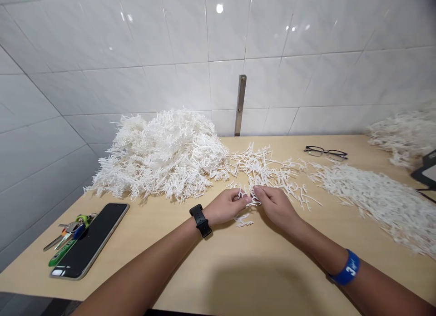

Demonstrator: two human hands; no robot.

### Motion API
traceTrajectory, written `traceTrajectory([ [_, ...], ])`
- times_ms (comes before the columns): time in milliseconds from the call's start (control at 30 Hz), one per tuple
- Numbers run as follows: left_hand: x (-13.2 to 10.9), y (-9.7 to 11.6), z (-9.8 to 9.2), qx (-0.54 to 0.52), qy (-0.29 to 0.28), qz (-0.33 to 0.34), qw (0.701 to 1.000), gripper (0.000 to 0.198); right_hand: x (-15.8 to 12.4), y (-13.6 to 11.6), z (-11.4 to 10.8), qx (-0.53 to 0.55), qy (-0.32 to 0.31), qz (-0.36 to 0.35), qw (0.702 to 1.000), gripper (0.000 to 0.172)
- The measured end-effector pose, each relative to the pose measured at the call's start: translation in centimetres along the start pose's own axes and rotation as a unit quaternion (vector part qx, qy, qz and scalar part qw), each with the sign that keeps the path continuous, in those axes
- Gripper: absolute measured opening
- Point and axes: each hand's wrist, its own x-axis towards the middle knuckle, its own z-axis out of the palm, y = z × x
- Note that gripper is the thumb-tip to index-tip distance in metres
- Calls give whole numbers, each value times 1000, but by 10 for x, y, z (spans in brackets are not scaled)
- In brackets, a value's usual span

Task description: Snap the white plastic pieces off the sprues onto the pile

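My left hand, with a black watch on its wrist, has its thumb and fingers closed on a white branched plastic piece. My right hand pinches close beside it, fingertips at the right end of the white pieces; what exactly lies between those fingers is hidden. Just below my left hand, a small white branched piece rests on the table. Beyond both hands spread loose white branched pieces, and a tall heap of white branched pieces stands at the back left.
On the left lie a phone and a bunch of keys. Black-framed glasses sit at the back right. A flat pile of white pieces and another heap cover the right side. A metal bar is fixed to the tiled wall.
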Motion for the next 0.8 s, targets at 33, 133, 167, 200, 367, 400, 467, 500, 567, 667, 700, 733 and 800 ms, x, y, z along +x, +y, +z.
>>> traceTrajectory([
  [33,0,-1,2,-6,-4,-2,1000,45,0,0,0,4,3,1,1000,46],
  [133,2,-5,7,-30,20,-17,999,46,-2,-1,3,16,2,1,1000,46],
  [167,2,-5,8,-37,32,-26,998,47,-2,-1,4,14,-1,3,1000,45],
  [200,3,-6,9,-45,39,-36,998,47,-2,-1,5,10,-6,7,1000,45],
  [367,3,-6,8,-127,19,-83,988,45,-2,-1,6,43,-50,22,998,45],
  [400,3,-5,7,-137,14,-92,986,43,-1,-1,6,56,-53,26,997,45],
  [467,3,-5,4,-135,10,-97,986,38,0,-1,5,65,-48,32,996,46],
  [500,2,-4,3,-126,8,-94,988,35,0,0,5,66,-44,34,996,45],
  [567,2,-3,1,-106,-1,-84,991,32,1,1,4,69,-46,36,996,42],
  [667,1,-2,0,-68,-30,-67,995,35,0,3,3,65,-75,23,995,39],
  [700,1,-2,0,-57,-40,-59,996,36,0,3,3,61,-88,16,994,41],
  [733,1,-3,0,-48,-48,-49,997,37,0,4,3,59,-99,9,993,42],
  [800,2,-5,1,-38,-57,-34,997,41,0,4,3,66,-110,1,992,43],
])
